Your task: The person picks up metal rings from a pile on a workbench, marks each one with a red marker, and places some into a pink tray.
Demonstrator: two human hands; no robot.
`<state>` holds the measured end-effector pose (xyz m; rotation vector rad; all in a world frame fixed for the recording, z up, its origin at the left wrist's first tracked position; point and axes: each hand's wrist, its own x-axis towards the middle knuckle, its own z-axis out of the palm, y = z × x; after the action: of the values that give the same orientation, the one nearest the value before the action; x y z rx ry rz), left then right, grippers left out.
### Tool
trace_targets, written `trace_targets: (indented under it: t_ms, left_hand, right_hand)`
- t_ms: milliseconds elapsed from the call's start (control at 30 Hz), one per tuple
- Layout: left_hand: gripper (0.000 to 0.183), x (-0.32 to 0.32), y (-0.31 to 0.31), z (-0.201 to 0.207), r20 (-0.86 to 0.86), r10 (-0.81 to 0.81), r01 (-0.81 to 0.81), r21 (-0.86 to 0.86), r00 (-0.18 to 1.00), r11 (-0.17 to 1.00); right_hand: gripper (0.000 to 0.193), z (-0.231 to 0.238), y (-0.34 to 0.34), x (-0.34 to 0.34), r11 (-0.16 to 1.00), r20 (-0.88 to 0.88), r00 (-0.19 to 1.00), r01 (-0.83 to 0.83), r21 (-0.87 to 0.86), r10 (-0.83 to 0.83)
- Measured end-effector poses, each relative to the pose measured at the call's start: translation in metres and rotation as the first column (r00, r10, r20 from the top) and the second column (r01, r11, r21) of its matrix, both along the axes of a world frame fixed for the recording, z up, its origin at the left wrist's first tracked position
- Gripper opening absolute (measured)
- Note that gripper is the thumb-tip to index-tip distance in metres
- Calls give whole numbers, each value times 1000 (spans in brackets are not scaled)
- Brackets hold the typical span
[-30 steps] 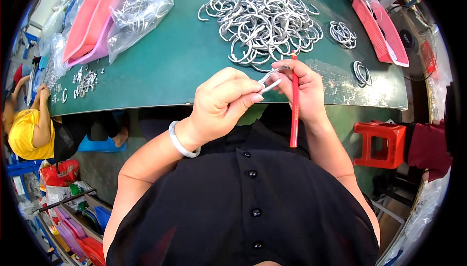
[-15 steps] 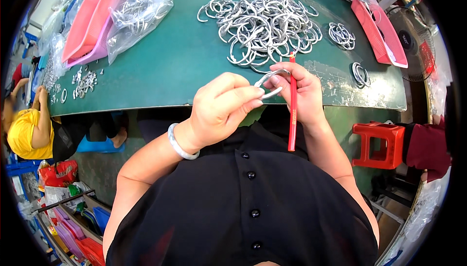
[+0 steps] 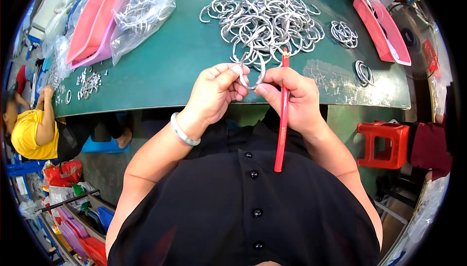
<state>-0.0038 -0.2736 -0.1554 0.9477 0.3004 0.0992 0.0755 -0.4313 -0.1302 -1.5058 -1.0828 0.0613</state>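
Observation:
Both my hands hold one silver open bangle (image 3: 263, 70) just above the near table edge, its gap facing away from me. My left hand (image 3: 212, 95) is closed on the bangle's left side with thumb and fingers. My right hand (image 3: 296, 98) pinches its right side near the bottom. A red pencil (image 3: 281, 132) is also tucked in my right hand, its tip pointing away from me and its long end hanging down over my black shirt. Just beyond my hands lies a big heap of silver open bangles (image 3: 272, 20).
The green table (image 3: 160, 76) carries a small bangle pile (image 3: 344, 34) and a short stack (image 3: 363, 73) at right. Pink baskets (image 3: 92, 27), a clear bag (image 3: 146, 15) and small metal pieces (image 3: 88, 83) are at left. A red stool (image 3: 384, 144) stands at right; a person in yellow (image 3: 34, 132) sits at left.
The bangle has turned so its gap faces away from me. My left hand's fingers have opened out around its side. My right hand and the pencil have tilted and shifted slightly left.

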Motion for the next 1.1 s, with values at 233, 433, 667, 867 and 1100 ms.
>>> trace_targets:
  t_ms: [233, 433, 667, 867, 1100]
  left_hand:
    - [15, 1, 1, 1, -55, -105, 93, -181, 993, 979]
    - [19, 1, 4, -1, -49, -161, 140, -294, 986, 945]
    - [17, 2, 6, -4, -53, -204, 172, -364, 978, 916]
    - [17, 3, 6, -5, -67, -197, 157, -378, 978, 912]
    - [17, 3, 6, -6, -54, -205, 165, -411, 977, 896]
  right_hand:
    - [14, 3, 1, 0, 1000, 8, 1000, -18, 0, 18]
    - [13, -4, -2, 3, 1000, -48, 999, 18, -7, -18]
    - [13, -8, -4, 5, 999, -56, 998, 40, -20, -41]
    - [13, -11, -6, 7, 999, -69, 997, 39, -17, -40]
    - [13, -11, -8, 7, 999, -68, 997, 44, -24, -46]
